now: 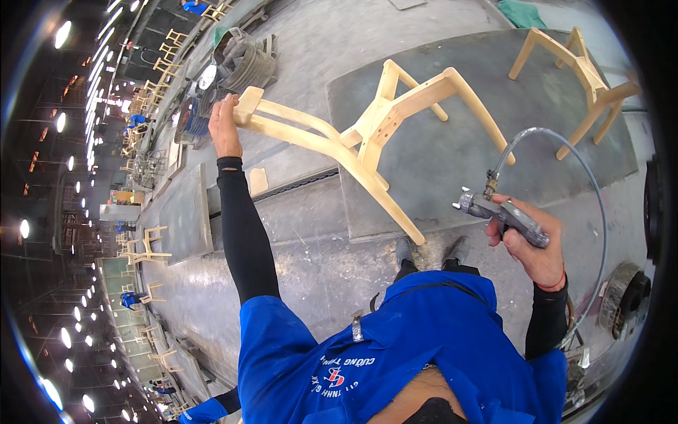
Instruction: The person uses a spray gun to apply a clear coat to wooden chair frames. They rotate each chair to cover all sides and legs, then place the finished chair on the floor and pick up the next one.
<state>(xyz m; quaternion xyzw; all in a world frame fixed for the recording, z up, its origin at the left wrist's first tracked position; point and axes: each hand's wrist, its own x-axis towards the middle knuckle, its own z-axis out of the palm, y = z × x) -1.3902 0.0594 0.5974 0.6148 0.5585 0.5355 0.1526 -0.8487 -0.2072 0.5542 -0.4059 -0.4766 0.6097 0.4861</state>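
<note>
A pale wooden chair frame [406,102] without a seat stands tilted in front of me. My left hand [227,126] is closed on the end of its backrest, at the top rail. In my right hand [534,244] is a grey metal spray gun [487,207], fingers wrapped round its body and the nozzle pointing left toward the chair. From the gun's fitting a clear grey hose [602,205] loops up and round to the right of my forearm. One chair leg's tip ends close to the hose.
Under the chair lies a dark flat sheet [438,187]. A second wooden chair frame [586,71] stands on it at the far right. Beyond my left hand is a grimy drum [247,63]. A dark round object [625,300] sits at right. Several chairs and people in blue fill the left.
</note>
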